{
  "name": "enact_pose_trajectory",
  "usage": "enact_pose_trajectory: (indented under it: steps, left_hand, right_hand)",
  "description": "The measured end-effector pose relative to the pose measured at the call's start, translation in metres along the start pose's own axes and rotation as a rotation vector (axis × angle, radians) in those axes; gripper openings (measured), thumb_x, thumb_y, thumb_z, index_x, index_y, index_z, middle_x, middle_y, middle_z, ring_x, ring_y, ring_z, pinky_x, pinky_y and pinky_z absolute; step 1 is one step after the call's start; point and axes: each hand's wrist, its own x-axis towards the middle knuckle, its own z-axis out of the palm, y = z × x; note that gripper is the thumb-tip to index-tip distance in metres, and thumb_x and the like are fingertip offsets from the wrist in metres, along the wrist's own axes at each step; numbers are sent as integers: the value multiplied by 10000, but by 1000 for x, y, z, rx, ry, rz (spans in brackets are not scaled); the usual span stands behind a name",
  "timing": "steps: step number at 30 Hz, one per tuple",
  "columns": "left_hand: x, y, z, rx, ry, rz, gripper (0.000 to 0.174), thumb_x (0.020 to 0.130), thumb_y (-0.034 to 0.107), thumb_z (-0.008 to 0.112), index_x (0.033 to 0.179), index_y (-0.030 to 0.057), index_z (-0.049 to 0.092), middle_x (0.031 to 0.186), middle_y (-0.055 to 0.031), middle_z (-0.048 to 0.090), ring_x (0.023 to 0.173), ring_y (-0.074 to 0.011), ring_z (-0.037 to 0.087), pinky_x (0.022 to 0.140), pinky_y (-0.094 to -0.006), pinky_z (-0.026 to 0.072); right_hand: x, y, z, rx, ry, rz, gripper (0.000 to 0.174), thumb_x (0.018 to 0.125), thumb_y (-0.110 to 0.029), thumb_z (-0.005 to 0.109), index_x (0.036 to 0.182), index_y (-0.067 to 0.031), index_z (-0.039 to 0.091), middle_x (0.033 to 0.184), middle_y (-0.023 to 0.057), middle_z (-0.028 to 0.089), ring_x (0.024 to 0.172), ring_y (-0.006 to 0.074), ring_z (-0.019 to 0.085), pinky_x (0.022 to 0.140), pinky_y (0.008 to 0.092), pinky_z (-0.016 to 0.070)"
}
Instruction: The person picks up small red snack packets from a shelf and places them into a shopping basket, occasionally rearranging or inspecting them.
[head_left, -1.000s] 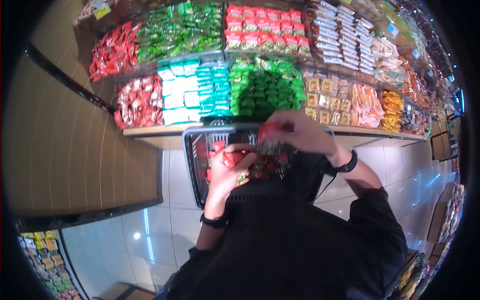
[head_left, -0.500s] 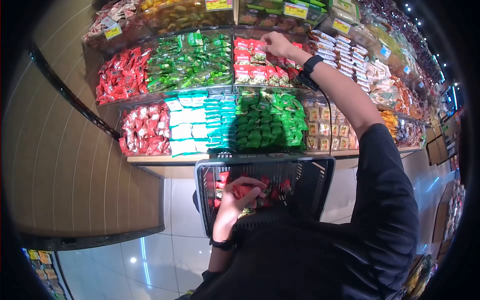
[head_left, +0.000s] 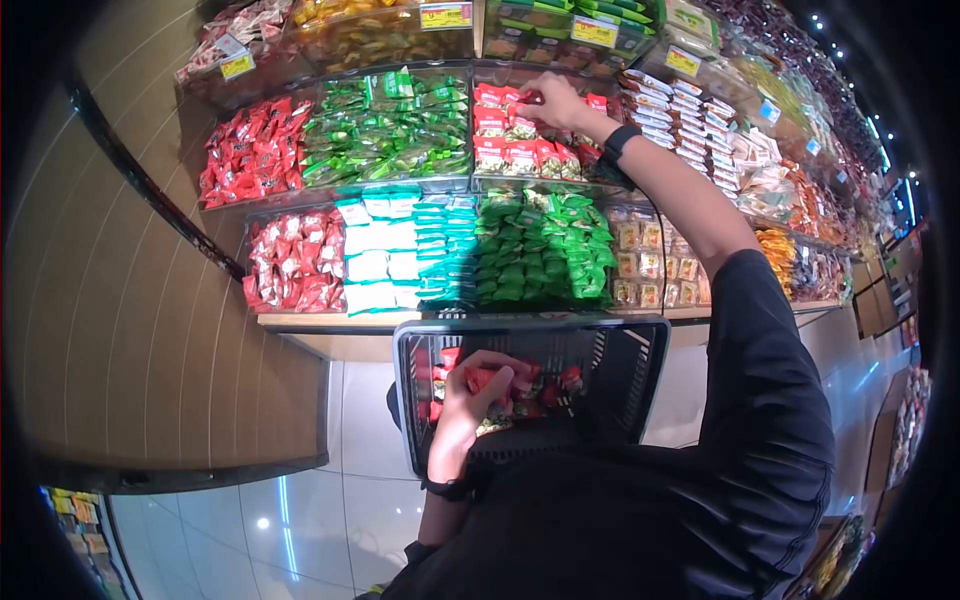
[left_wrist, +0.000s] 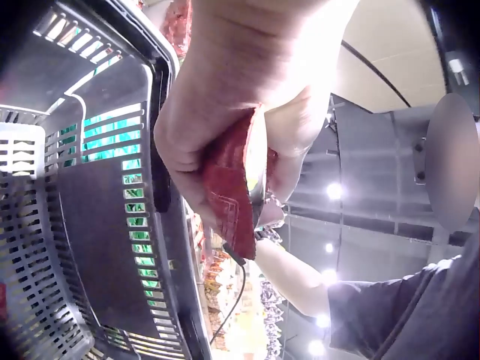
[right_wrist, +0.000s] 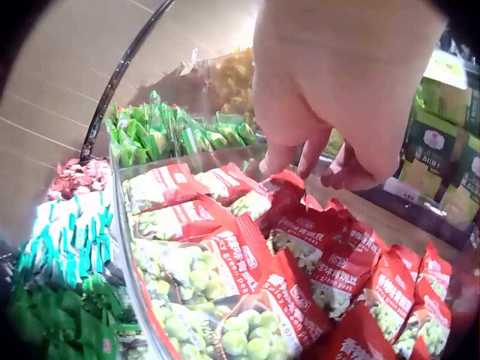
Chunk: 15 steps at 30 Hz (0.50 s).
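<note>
In the head view my left hand [head_left: 465, 405] is over the black shopping basket [head_left: 625, 400], gripping a red snack packet [left_wrist: 229, 187] between thumb and fingers. The packet's edge points outward in the left wrist view, and the palm hides part of it. My right hand [head_left: 560, 105] reaches over the shelf bin of red-topped spicy green pea packets [right_wrist: 232, 259]. Its curled fingertips [right_wrist: 277, 161] are at the top edge of one green pea packet [right_wrist: 281, 199], which is partly hidden beneath them. More red packets [head_left: 570, 378] lie inside the basket.
Green packets [head_left: 385, 130] fill the bin to the left, and white-and-teal packets [head_left: 375, 250] and dark green packets [head_left: 540, 245] the lower shelf. A clear bin wall [right_wrist: 139, 277] edges the pea bin. A wooden shelf edge [head_left: 340, 318] runs behind the basket.
My right hand has gone from over the basket, where it held a red packet, up to the green pea bin, shifting slightly there. My left hand still holds its packet.
</note>
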Motion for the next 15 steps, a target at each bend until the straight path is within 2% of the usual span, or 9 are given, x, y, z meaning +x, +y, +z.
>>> enact_pose_trajectory:
  steps: [2,4,5,6,9,10,12,13,15]
  left_hand:
    - [0,0,1,3,14,-8,163,1025,85,569,1088,-49,638,1067,-196,721,853,-199,731,577,-266,537]
    - [-1,0,2,8,22,-20,181,1038,102,553,1090,-52,632,1077,-199,718,874,-214,738,577,-271,540]
    - [-1,0,3,-22,21,-25,203,1050,124,536,1088,-50,632,1077,-198,718,869,-214,738,576,-273,541]
    - [-1,1,4,-51,20,-30,226,1061,146,518,1085,-49,631,1077,-197,719,864,-215,737,575,-275,542]
    - [-1,6,10,-39,2,-43,260,1076,175,492,1083,-47,628,1080,-193,717,860,-222,737,574,-277,539]
    - [0,6,11,-35,2,-43,260,1076,175,492,1083,-47,628,1080,-193,717,860,-222,737,574,-277,539]
    - [4,5,14,-87,-55,-83,221,1079,162,507,1102,-29,616,1073,-162,721,872,-195,736,591,-265,540]
    - [5,4,17,-81,-60,-86,221,1079,162,507,1102,-29,616,1073,-162,721,872,-195,736,591,-265,540]
    - [8,2,23,-71,-62,-111,211,1074,154,519,1094,-32,616,1065,-161,721,862,-192,736,594,-263,543]
  right_hand:
    - [-7,-2,-19,30,1,3,462,839,-436,803,1215,-183,714,1347,175,555,1294,413,478,1075,497,419]
    - [-20,-3,-39,106,216,-110,414,847,-406,800,1160,-147,721,1289,174,595,1262,390,512,1062,486,428]
    - [-32,-5,-48,164,320,-172,321,860,-313,785,1095,-107,713,1171,158,643,1147,347,588,1013,444,467]
    - [-49,-14,-60,165,323,-169,321,860,-313,785,1095,-107,713,1171,158,643,1147,347,588,1013,444,467]
    - [-103,-45,-86,331,313,-159,235,846,-180,746,1028,-44,685,1026,138,679,976,291,662,873,379,522]
    - [-114,-49,-87,276,256,-118,255,852,-186,745,1040,-27,681,1025,143,687,987,293,670,854,401,523]
    - [-114,-34,-67,226,225,-94,297,861,-223,769,1069,-30,681,972,112,695,822,250,662,771,374,537]
    - [-108,-29,-60,227,231,-87,297,861,-223,769,1069,-30,681,972,112,695,822,250,662,771,374,537]
    - [-85,-17,-47,298,83,33,366,828,-242,781,1071,10,673,1008,212,690,950,352,678,837,440,536]
